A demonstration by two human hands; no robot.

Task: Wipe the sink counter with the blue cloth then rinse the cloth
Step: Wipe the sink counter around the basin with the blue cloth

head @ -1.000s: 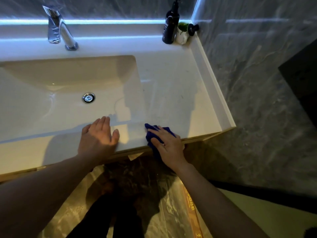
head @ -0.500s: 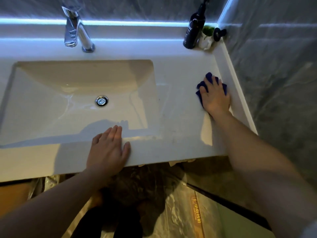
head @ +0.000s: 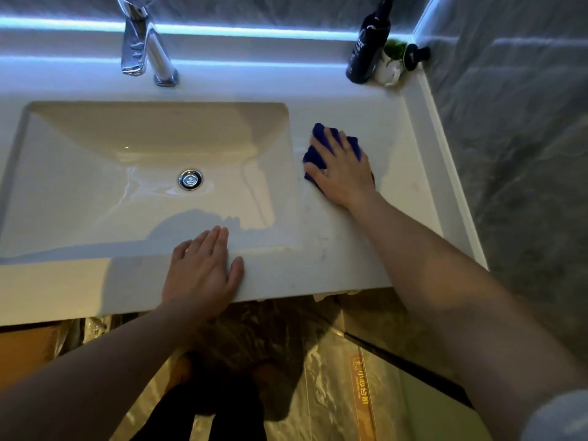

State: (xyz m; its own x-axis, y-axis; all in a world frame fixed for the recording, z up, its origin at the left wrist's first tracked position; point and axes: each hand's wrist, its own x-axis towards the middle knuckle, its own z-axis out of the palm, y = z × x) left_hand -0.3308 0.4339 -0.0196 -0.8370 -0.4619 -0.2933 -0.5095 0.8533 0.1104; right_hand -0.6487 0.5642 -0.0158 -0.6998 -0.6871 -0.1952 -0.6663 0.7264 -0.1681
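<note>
The blue cloth (head: pixel 321 138) lies bunched on the white sink counter (head: pixel 394 128), just right of the basin (head: pixel 95 192). My right hand (head: pixel 342 173) presses flat on top of the cloth and covers most of it. My left hand (head: pixel 202 272) rests palm down with fingers together on the counter's front rim, holding nothing. The chrome tap (head: pixel 143 46) stands behind the basin and no water runs from it.
A dark pump bottle (head: pixel 367 46), a small white pot with green leaves (head: pixel 392 63) and a black stopper (head: pixel 416 55) crowd the back right corner. A raised lip (head: pixel 445 160) edges the counter against the grey marble wall. The drain (head: pixel 190 179) sits mid-basin.
My right hand has slid the cloth from the counter's right edge leftward toward the basin. Before that it swept from the front edge to the back right. The left hand stayed put.
</note>
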